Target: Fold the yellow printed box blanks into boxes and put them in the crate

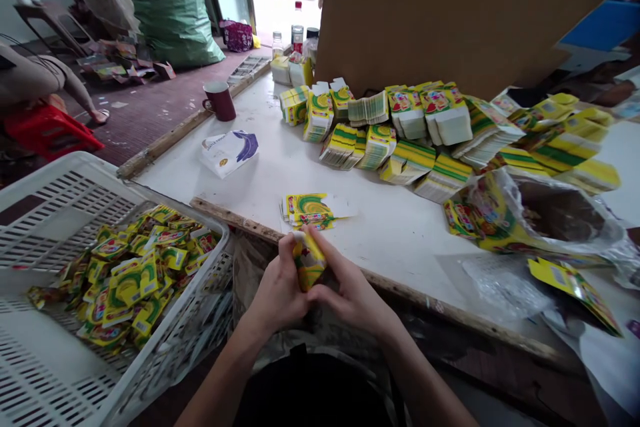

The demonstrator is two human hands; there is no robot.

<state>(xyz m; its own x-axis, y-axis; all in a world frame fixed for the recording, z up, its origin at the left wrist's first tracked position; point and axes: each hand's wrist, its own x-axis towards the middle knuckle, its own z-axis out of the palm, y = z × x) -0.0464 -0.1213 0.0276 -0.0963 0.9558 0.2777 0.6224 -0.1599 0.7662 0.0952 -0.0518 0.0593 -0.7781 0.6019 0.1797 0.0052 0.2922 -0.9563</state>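
Observation:
Between my two hands, just off the table's front edge, is a small yellow and green printed carton (309, 264). My left hand (281, 283) grips its left side, fingers curled at the top. My right hand (345, 280) holds the other side, with the index finger along the upper edge and the thumb near the bottom. Just beyond my fingers, a short stack of flat cartons (311, 208) lies on the white table (270, 193). To my left, a white plastic crate (80, 167) contains many small yellow cartons (135, 280).
Rows of bundled flat cartons (405, 163) line the table's back, below a brown board (440, 20). A maroon mug (220, 103) and white-purple box (231, 152) stand left. An open plastic bag (505, 213) lies right. A person's leg (75, 83) shows near a red stool (50, 130).

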